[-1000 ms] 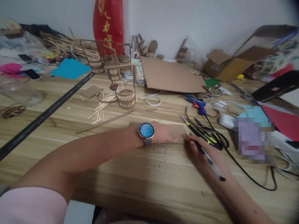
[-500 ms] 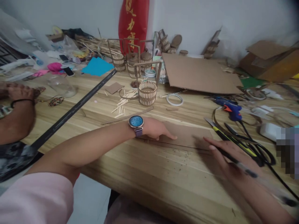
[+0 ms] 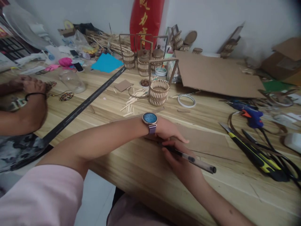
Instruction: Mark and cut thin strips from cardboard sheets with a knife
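My left hand (image 3: 170,130), with a watch (image 3: 150,119) on the wrist, lies on a flat strip of brown cardboard (image 3: 209,139). Its thumb is stretched out along the strip; part of the fingers is hidden behind the hand. Close in front of it, my right hand (image 3: 181,160) pinches a dark-tipped gel pen (image 3: 199,164). The pen's tip is at the near edge of the strip, under the left wrist, and I cannot tell whether it touches the cardboard. Beyond the strip stands a small stick basket (image 3: 159,92) with a tall handle.
A yellow-and-black utility knife (image 3: 256,153) and a blue glue gun (image 3: 252,116) lie at right. Loose sticks (image 3: 134,99), a tape roll (image 3: 186,100) and a large cardboard sheet (image 3: 216,75) lie farther back. At left, another person's hands (image 3: 34,84) rest near beads (image 3: 66,96).
My right hand has moved left with the pen, from the strip's right end to beside my left hand. My left hand stays on the cardboard. The view has shifted slightly.
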The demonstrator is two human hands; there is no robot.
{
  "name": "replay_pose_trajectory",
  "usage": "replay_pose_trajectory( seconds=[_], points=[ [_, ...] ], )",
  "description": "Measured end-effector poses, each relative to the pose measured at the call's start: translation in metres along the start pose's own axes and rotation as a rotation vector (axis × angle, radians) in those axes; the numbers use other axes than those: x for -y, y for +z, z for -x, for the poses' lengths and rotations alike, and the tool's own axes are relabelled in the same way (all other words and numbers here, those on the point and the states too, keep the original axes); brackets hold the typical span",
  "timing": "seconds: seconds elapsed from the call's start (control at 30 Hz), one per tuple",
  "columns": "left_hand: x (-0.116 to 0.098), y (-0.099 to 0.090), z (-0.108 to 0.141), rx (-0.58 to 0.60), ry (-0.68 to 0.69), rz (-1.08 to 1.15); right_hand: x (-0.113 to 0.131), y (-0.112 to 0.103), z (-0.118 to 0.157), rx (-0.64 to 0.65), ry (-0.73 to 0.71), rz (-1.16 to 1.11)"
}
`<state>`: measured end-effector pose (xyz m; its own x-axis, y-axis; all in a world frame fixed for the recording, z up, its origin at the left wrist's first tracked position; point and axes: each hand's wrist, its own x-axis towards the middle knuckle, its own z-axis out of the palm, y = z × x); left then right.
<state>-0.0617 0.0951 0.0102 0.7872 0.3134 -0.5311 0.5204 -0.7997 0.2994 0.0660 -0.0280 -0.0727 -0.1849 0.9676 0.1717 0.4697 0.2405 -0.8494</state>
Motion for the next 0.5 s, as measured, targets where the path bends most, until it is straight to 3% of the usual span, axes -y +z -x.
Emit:
replay_pose_trajectory(
  seconds=[0.5],
  points=[
    [-0.002, -0.003, 0.002, 0.018, 0.008, 0.082, 0.01, 0.016, -0.007, -0.124, -0.026, 0.054]
  ],
)
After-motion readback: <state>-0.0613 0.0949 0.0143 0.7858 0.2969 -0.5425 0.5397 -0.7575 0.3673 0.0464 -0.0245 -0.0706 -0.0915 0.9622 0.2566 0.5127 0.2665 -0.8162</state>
